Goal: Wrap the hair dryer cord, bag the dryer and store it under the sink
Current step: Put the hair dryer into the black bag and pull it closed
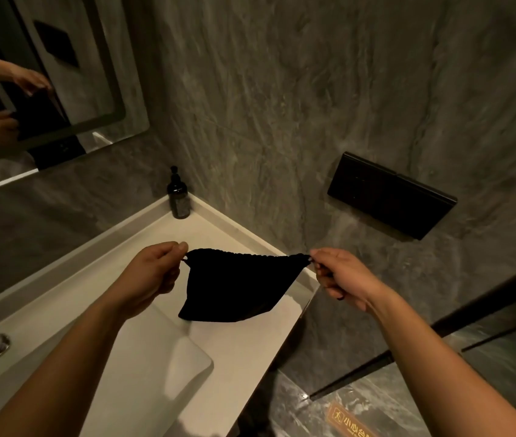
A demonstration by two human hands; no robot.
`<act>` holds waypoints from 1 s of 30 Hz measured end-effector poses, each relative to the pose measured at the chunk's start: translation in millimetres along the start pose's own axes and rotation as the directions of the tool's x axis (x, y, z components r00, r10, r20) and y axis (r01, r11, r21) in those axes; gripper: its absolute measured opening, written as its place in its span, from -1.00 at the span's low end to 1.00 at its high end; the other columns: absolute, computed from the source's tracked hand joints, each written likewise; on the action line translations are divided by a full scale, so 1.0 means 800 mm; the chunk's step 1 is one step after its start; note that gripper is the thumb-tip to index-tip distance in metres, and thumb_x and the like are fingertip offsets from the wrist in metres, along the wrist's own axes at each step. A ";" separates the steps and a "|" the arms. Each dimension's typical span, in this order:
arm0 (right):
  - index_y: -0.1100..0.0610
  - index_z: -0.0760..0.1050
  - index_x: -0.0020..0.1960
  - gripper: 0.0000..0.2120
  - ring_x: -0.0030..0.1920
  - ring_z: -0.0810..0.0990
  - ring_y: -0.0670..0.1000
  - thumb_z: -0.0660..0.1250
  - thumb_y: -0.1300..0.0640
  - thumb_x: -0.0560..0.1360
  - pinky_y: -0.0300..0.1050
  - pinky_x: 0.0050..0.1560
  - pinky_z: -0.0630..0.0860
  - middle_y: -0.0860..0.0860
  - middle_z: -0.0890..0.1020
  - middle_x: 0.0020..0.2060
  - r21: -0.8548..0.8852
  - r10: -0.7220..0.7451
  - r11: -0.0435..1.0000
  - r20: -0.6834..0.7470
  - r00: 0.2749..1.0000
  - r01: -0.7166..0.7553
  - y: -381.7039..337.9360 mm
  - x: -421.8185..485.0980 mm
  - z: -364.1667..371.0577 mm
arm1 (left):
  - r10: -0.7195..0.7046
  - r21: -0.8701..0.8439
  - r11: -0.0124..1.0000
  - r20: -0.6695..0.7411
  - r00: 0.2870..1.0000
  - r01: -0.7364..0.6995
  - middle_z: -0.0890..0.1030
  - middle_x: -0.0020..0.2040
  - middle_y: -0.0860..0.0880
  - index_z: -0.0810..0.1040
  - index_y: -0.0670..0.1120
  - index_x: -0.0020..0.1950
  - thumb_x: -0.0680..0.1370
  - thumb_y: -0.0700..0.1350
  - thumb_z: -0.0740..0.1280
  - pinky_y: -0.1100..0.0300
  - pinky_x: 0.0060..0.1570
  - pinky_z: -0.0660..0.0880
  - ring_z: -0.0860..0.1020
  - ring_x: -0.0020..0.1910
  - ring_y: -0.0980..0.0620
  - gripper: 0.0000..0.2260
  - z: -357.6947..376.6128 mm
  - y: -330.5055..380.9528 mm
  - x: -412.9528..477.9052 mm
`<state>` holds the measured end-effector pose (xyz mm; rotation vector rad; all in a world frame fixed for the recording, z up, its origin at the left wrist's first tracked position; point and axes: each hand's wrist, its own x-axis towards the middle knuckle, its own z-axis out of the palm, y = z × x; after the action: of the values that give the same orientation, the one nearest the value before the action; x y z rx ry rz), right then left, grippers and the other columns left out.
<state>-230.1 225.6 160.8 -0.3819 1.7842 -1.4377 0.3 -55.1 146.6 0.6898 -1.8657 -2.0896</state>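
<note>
White stone desk [234, 351] with inset basin, faucet cut off at left edge. Black cloth drawstring bag [234, 288] hangs above desk, mouth gathered closed; contents hidden, dryer not visible. Left hand [152, 272] pinches left drawstring, right hand [341, 275] pinches right one. Dark pump bottle [179, 197] in corner.

Left hand [152, 272] and right hand [341, 275] pinched closed, arms outstretched
</note>
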 end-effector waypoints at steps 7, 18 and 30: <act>0.10 0.32 -0.28 -0.65 -0.55 0.18 -0.10 0.18 0.20 0.69 -0.20 -0.59 0.10 -0.06 0.24 -0.49 0.494 -0.021 0.858 -0.239 0.971 0.140 0.015 0.004 -0.018 | 0.073 -0.365 0.923 -0.148 0.986 -0.123 0.19 -0.44 0.04 0.28 -0.01 -0.32 0.67 -0.17 0.17 0.16 -0.44 0.14 0.14 -0.44 0.06 -0.65 -0.022 -0.004 0.013; 0.06 0.36 -0.23 -0.69 -0.44 0.41 -0.05 0.19 0.16 0.70 -0.18 -0.43 0.44 -0.02 0.43 -0.44 0.656 0.044 0.688 -0.462 0.886 0.309 0.048 0.018 -0.031 | -0.133 -0.639 0.736 -0.457 0.880 -0.221 0.57 -0.35 -0.04 0.46 -0.08 -0.21 0.64 -0.21 0.20 0.06 -0.14 0.55 0.60 -0.26 0.02 -0.77 -0.046 -0.028 0.047; 0.04 0.31 -0.19 -0.72 -0.52 0.19 -0.07 0.16 0.11 0.70 -0.20 -0.54 0.12 -0.01 0.32 -0.44 0.656 0.039 0.735 -0.293 0.955 0.171 0.022 0.035 0.040 | 0.016 0.680 0.705 0.271 0.962 -0.203 0.49 0.12 0.09 0.29 0.05 0.25 0.26 0.29 0.55 0.20 0.12 0.52 0.51 0.11 0.18 -0.27 0.067 -0.038 0.013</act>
<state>-220.4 190.3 132.6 0.1657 1.3153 -2.1618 -31.8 -9.9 118.6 0.4382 -2.8105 -1.3759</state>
